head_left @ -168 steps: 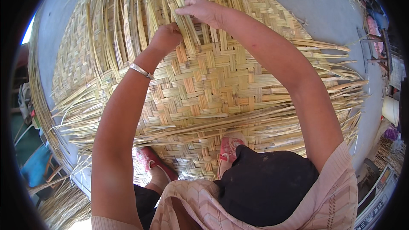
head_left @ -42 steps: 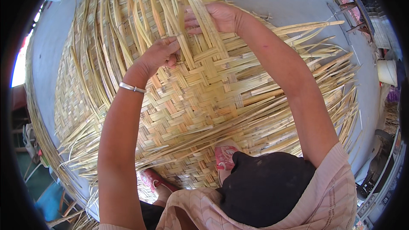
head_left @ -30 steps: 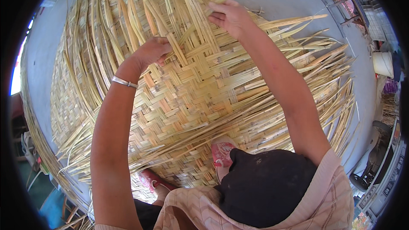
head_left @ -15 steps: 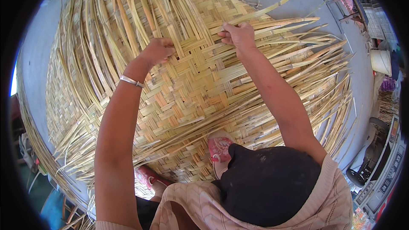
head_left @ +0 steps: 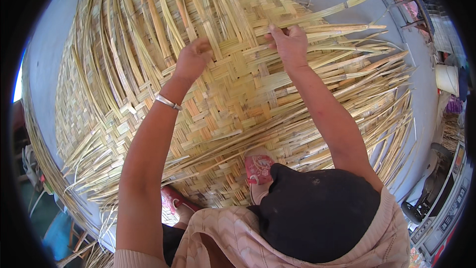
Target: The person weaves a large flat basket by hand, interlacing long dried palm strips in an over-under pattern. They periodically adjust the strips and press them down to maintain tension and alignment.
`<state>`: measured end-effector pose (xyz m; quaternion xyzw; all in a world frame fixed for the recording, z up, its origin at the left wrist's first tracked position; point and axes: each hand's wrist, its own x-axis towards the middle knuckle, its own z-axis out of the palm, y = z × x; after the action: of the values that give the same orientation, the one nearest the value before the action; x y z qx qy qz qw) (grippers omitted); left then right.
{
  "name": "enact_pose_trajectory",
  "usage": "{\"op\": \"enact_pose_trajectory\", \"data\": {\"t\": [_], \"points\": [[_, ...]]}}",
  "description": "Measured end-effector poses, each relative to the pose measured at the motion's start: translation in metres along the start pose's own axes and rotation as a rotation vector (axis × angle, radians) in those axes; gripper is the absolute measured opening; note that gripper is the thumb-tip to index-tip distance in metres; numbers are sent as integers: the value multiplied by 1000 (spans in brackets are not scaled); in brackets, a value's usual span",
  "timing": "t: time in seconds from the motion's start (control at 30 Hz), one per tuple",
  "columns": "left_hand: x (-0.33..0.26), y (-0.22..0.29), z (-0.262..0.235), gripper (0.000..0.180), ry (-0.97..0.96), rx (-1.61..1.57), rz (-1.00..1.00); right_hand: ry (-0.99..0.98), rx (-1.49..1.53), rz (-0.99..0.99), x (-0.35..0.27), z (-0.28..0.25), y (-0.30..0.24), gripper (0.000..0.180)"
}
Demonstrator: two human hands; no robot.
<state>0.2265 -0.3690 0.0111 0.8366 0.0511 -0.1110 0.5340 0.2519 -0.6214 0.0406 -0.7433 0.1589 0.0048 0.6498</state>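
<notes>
A large woven mat of pale yellow split-cane strips (head_left: 218, 94) spreads out before me, with long loose ends fanning toward the far side and to the right. My right hand (head_left: 290, 45) is closed at the weave's far right part, thumb and fingers pinching a cane strip (head_left: 342, 7) whose free end sticks out to the upper right. My left hand (head_left: 194, 60) hovers over the weave beside the upright loose strips (head_left: 173, 15). Its fingers are loosely bent and apart, slightly blurred, with nothing visible between them. My feet in red patterned shoes (head_left: 259, 167) stand on the mat.
A bundle of loose strips (head_left: 233, 144) lies across the mat just beyond my feet. On the right are a wooden stool-like frame (head_left: 414, 7), a white bucket (head_left: 447, 79) and part of a vehicle (head_left: 446, 208). A blue object (head_left: 59, 233) lies at the lower left.
Both hands have shifted slightly to the right in the picture, as has the mat. My left hand has lifted a little and its fingers have loosened. The strip at my right hand points more plainly outward.
</notes>
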Motion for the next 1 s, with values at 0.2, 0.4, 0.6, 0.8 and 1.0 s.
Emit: {"op": "enact_pose_trajectory", "data": {"t": [0.2,0.4,0.6,0.8,1.0], "points": [[-49,-4,16,57,441,594,154,-40,-166,-101,2,-10,10,29],[-63,-21,35,43,451,716,167,-109,-475,-217,0,-11,-7,35],[-67,-24,38,38,394,747,199,-150,-145,150,8,-13,-4,33],[-67,-22,35,46,333,751,171,-336,-234,307,3,-17,1,23],[-93,-44,7,75,533,913,-116,-642,-677,-355,-24,20,1,19]]}}
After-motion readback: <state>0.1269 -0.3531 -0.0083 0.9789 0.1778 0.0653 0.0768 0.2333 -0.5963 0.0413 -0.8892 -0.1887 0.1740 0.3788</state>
